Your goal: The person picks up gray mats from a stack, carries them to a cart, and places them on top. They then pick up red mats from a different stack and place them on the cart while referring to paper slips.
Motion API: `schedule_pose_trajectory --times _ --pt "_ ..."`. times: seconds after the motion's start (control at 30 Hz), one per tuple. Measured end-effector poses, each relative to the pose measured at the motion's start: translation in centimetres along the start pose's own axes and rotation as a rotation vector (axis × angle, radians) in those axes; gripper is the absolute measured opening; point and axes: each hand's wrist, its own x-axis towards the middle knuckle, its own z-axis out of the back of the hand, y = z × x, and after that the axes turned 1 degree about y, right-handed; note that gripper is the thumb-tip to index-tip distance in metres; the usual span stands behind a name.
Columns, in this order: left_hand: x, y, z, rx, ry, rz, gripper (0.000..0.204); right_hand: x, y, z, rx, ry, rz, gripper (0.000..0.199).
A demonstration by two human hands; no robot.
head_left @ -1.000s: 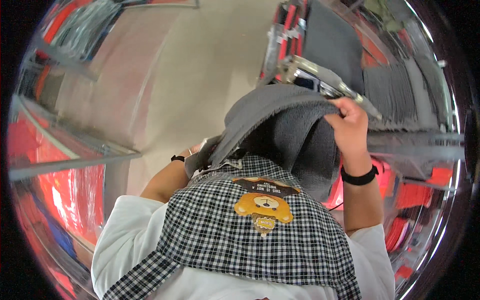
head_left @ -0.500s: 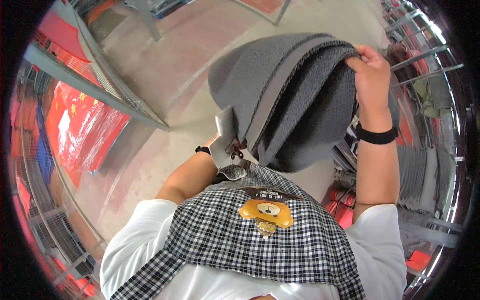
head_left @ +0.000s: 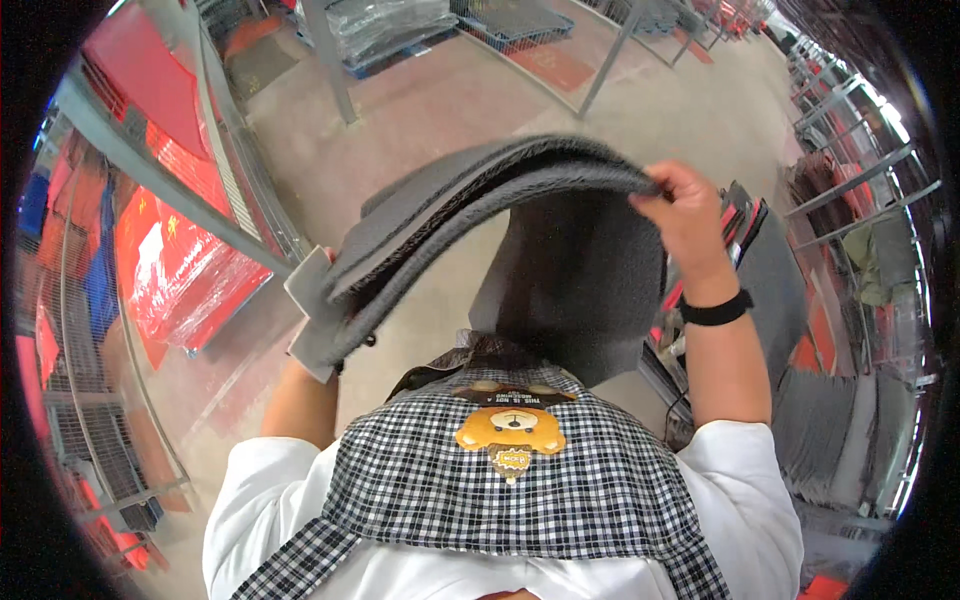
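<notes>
Several dark grey mats (head_left: 480, 180) arch in layers between my two hands, with fuzzy edges showing. Their right end is pinched by my right hand (head_left: 685, 215), thumb and fingers closed on the corner. At the left end, the layers rest against a stiff light-grey plate (head_left: 312, 305). Behind that plate and the mats, my left hand (head_left: 332, 256) is mostly hidden; it grips that end of the mats. A broader dark grey mat surface (head_left: 575, 275) hangs below the arch, in front of my checked apron (head_left: 520, 500).
Left stands a grey metal rack (head_left: 150, 170) beside red plastic-wrapped goods (head_left: 170, 270). A wrapped stack (head_left: 390, 30) sits on a blue pallet at the back. Grey mats (head_left: 825, 430) are piled at the right, near racks with bars (head_left: 850, 190). Concrete floor (head_left: 300, 180) runs between.
My left hand has moved left and the mats have spread into an arch. My right hand has shifted slightly left and nearer to me. The view has tilted up, showing more of the back.
</notes>
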Motion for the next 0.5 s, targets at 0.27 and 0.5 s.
schedule_pose_trajectory --times 0.27,0.5 --pt "1.1 3.7 11.2 -0.422 0.019 -0.046 0.035 -4.5 -1.5 -1.7 -0.21 0.068 -0.168 0.013" --pt "-1.2 -9.1 -1.9 0.481 -0.58 -1.053 0.038 -6.5 -5.1 -1.5 -0.168 0.138 -0.21 0.017"
